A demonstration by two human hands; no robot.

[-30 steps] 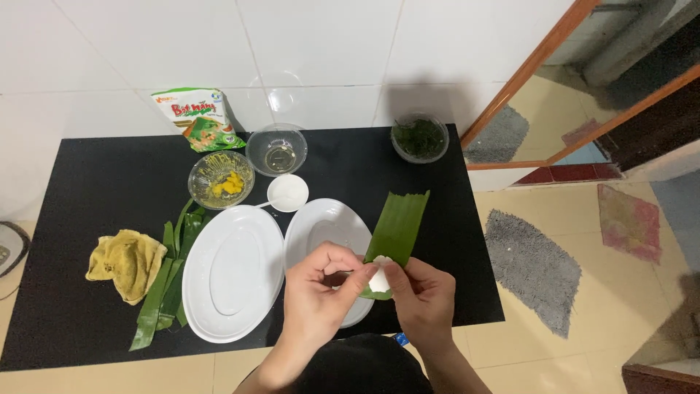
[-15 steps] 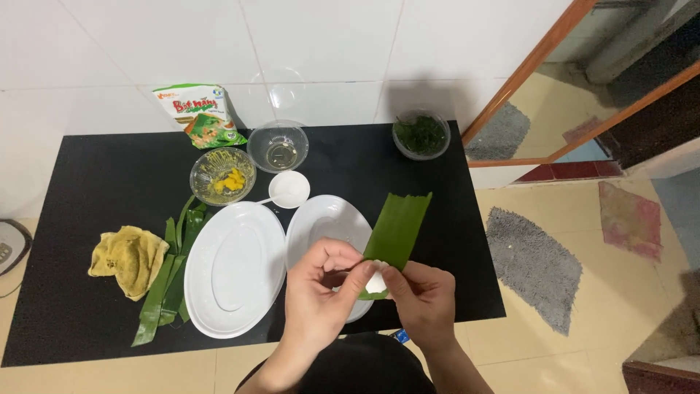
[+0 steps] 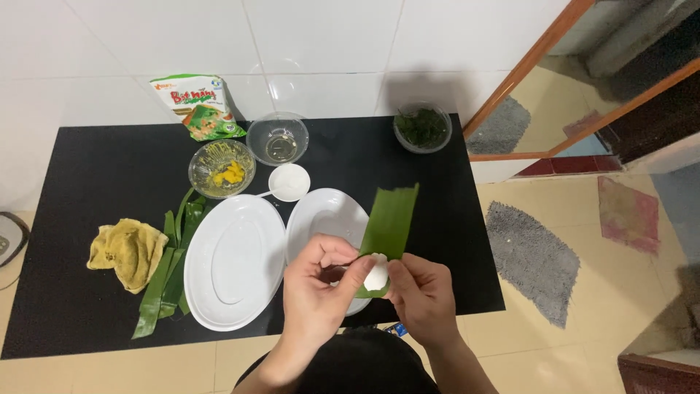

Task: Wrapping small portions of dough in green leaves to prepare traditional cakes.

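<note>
Left hand point(image 3: 321, 281) and right hand point(image 3: 423, 292), fingertips pinched together

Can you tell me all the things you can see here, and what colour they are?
leaf strip: 1, green, held up in both hands over the round plate
dough ball: 1, white, on the leaf's near end
oval plate: 1, white, middle of mat
round plate: 1, white, right of the oval plate
leaf pile: several strips, green, left of the oval plate
cloth: 1, yellow, left edge of mat
glass bowl with yellow bits: 1, clear, back of mat
glass bowl with clear liquid: 1, back of mat
small dish: 1, white
bowl of greens: 1, back right
packet: 1, green and white, against the wall
mat: 1, black
left hand: pinching the leaf
right hand: holding the leaf
</note>
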